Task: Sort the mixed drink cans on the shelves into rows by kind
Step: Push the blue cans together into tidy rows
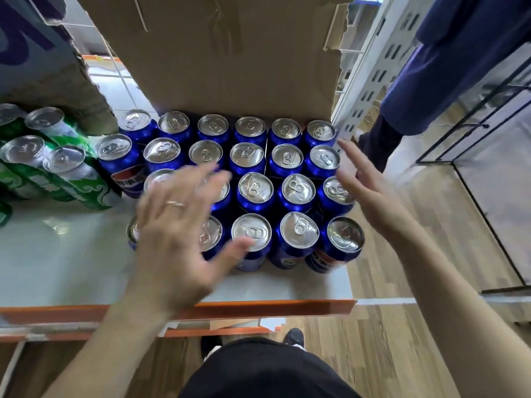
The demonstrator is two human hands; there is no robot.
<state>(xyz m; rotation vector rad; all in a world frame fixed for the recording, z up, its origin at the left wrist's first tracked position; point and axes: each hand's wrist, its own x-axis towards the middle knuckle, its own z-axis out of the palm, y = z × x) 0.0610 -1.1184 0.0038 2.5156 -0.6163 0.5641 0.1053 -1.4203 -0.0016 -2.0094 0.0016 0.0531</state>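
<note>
Several blue cans (pixel 255 188) stand upright in tight rows on the right part of the white shelf (pixel 66 265). Green cans (pixel 71 173) stand grouped at the shelf's left. My left hand (pixel 178 234) is blurred, fingers spread, over the front-left blue cans and hides some of their tops. It holds nothing. My right hand (pixel 365 191) is flat with straight fingers beside the right edge of the blue block, close to the outermost cans. I cannot tell whether it touches them.
A cardboard box (pixel 224 53) stands behind the blue cans, another box (pixel 43 61) behind the green ones. The shelf has an orange front edge (pixel 258 307). A person in blue (pixel 459 67) stands at the right by a black wire rack (pixel 474 168).
</note>
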